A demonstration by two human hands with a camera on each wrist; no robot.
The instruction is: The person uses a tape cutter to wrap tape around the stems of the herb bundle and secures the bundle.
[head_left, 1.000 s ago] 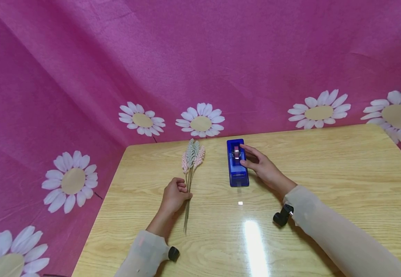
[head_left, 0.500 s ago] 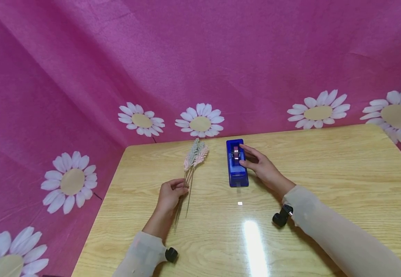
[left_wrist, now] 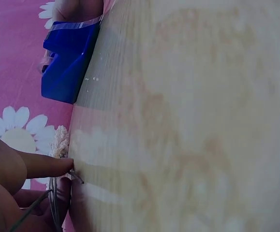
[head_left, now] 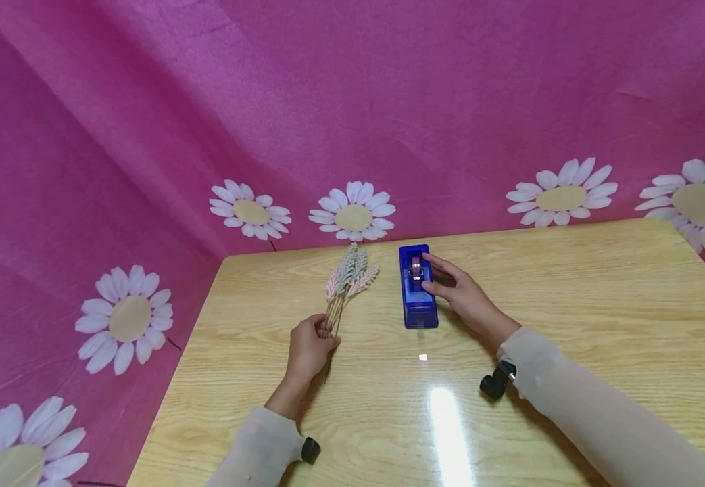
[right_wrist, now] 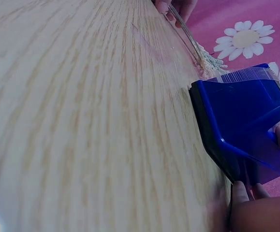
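I see a blue dispenser (head_left: pixel 418 297) lying on the wooden counter (head_left: pixel 571 304), its length pointing towards the person, with a roll (head_left: pixel 416 267) of clear tape (right_wrist: pixel 246 75) in it and a stretch of that tape running out over the toothed edge at its near end. To the right of the dispenser is the right hand (head_left: pixel 468 297), fingers and thumb spread along its side and gripping it. To the left of the dispenser, a little apart, the left hand (head_left: pixel 309 348) has its fingers pinched together on the thin stems (head_left: pixel 334 314) of some sprigs (head_left: pixel 347 274); their pink and grey-green heads fan out beyond that hand, level with the dispenser's far half. Behind the dispenser hangs a pink cloth (head_left: pixel 352 101) printed with white daisies (head_left: pixel 352 218).
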